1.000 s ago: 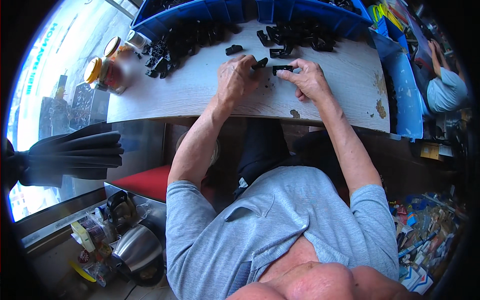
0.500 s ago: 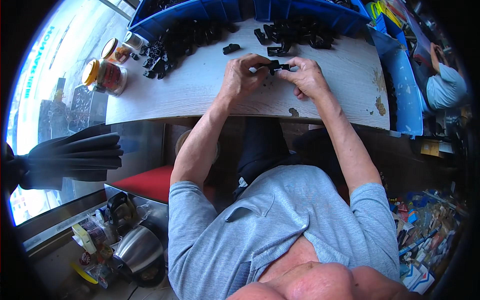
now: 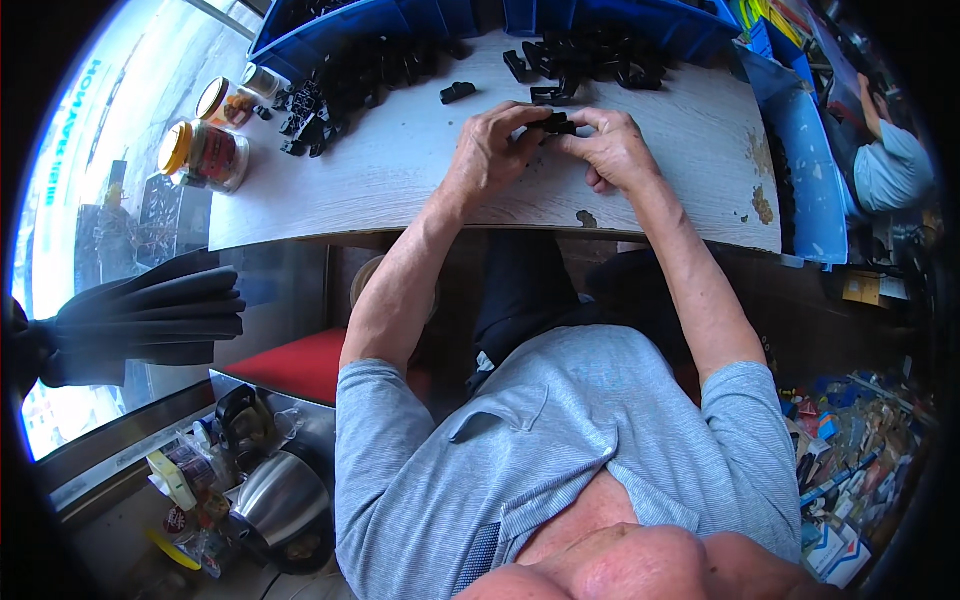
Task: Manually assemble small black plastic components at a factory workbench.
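Observation:
My left hand (image 3: 490, 152) and my right hand (image 3: 612, 148) meet over the pale wooden table (image 3: 400, 180), fingertips pinched together on a small black plastic part (image 3: 555, 123) held between them. Just beyond my fingers lies a heap of similar black parts (image 3: 590, 60). A second heap of black parts (image 3: 345, 85) spreads at the far left, and a single black piece (image 3: 458, 92) lies apart between the heaps.
Blue bins (image 3: 640, 20) line the table's far and right edges. Two jars with yellow lids (image 3: 205, 150) stand at the left end. Another person in a light blue shirt (image 3: 890, 165) sits far right. A kettle (image 3: 275, 500) and clutter sit lower left, beside a folded dark umbrella (image 3: 140, 325).
A second ago each hand held its own black piece a little apart. The hands have come together and the pieces now sit joined between my fingertips.

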Available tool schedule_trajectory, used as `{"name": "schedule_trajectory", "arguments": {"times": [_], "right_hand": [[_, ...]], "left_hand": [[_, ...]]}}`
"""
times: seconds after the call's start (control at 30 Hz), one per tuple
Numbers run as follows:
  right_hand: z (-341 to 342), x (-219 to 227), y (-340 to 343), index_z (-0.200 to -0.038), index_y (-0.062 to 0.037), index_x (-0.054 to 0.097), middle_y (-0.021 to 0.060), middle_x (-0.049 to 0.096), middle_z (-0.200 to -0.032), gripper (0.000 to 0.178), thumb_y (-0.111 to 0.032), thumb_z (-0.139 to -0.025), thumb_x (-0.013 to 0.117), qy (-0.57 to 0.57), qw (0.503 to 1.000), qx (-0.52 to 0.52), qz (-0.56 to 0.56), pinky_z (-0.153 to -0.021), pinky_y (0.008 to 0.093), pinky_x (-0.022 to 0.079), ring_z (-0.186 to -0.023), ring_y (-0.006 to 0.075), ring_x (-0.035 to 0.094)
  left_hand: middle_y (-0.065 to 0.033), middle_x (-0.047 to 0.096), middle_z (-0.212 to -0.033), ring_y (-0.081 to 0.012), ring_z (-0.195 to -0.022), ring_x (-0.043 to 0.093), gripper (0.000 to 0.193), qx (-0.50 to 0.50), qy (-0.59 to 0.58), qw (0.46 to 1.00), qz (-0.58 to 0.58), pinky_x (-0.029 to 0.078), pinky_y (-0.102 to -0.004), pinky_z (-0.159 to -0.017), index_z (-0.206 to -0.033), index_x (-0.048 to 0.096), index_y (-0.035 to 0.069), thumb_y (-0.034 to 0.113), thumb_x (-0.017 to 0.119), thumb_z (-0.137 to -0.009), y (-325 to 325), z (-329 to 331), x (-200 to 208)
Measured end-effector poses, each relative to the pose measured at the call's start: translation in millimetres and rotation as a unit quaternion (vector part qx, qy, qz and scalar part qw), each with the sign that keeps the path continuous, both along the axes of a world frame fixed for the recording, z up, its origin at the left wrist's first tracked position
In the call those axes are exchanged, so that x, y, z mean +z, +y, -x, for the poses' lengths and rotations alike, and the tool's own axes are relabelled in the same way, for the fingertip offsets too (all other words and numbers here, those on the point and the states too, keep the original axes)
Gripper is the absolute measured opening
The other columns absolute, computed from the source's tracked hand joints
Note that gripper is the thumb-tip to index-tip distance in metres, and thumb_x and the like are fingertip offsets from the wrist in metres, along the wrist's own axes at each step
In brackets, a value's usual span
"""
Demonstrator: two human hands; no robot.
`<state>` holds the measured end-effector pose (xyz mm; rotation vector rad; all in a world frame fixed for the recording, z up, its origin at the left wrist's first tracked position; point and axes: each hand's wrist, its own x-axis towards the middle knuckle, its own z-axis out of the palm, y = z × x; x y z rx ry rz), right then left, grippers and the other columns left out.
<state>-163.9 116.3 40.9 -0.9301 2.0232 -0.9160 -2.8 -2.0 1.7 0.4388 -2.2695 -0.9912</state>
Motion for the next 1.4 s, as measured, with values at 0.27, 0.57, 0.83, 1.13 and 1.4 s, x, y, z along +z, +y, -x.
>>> {"name": "schedule_trajectory", "arguments": {"times": [0.27,0.57,0.83,1.13,1.4], "right_hand": [[-1.0,-3.0,0.6,-0.120,-0.0115,0.071,0.0006,0.059,-0.062,0.032,-0.019,-0.089,0.075,0.012,1.000,-0.010,0.017,-0.041,0.0255,0.048,-0.046,0.0090,0.055],[-0.2,1.6,1.5,-0.122,-0.0126,0.072,0.0078,0.071,-0.080,0.034,-0.014,-0.088,0.073,0.005,1.000,0.021,0.000,-0.048,0.0279,0.056,-0.053,0.0122,0.063],[3.8,-2.9,6.7,-0.121,-0.0038,0.068,0.0048,0.066,-0.069,0.040,-0.020,-0.086,0.079,-0.017,1.000,-0.010,0.019,-0.048,0.0273,0.055,-0.052,0.0104,0.062],[66.9,-9.0,38.8,-0.123,-0.0027,0.061,-0.0002,0.053,-0.053,0.052,-0.028,-0.083,0.083,-0.179,0.968,-0.139,0.105,-0.050,0.0309,0.060,-0.050,0.0132,0.064],[135.3,-14.8,61.1,-0.112,-0.0065,0.068,0.0059,0.053,-0.057,0.037,-0.024,-0.084,0.084,-0.116,0.882,-0.407,0.208,-0.053,0.0363,0.063,-0.051,0.0200,0.064]], "left_hand": [[-0.0114,0.073,-0.114,-0.0280,-0.090,0.074,0.033,-0.006,0.009,0.992,0.126,0.060,-0.0345,-0.075,-0.121,0.072,0.008,0.000,0.068,-0.090,2.4,4.0,-5.4],[-0.0067,0.067,-0.132,-0.0296,-0.125,0.060,0.048,0.029,-0.126,0.951,0.280,0.049,-0.0453,-0.100,-0.132,0.067,0.015,0.007,0.071,-0.086,21.5,-6.9,-2.9],[-0.0166,0.064,-0.131,-0.0320,-0.119,0.063,0.036,0.247,0.025,0.950,0.187,0.055,-0.0399,-0.093,-0.124,0.069,0.006,0.011,0.074,-0.089,-4.9,-15.1,0.1],[-0.0133,0.071,-0.111,-0.0360,-0.104,0.064,0.025,0.296,-0.176,0.902,0.259,0.051,-0.0461,-0.089,-0.108,0.076,0.011,0.029,0.064,-0.096,-60.8,-36.1,0.1],[-0.0115,0.073,-0.098,-0.0337,-0.096,0.065,0.018,0.318,-0.053,0.918,0.232,0.051,-0.0427,-0.087,-0.102,0.076,0.012,0.023,0.066,-0.092,-57.8,-30.4,-6.5]]}}
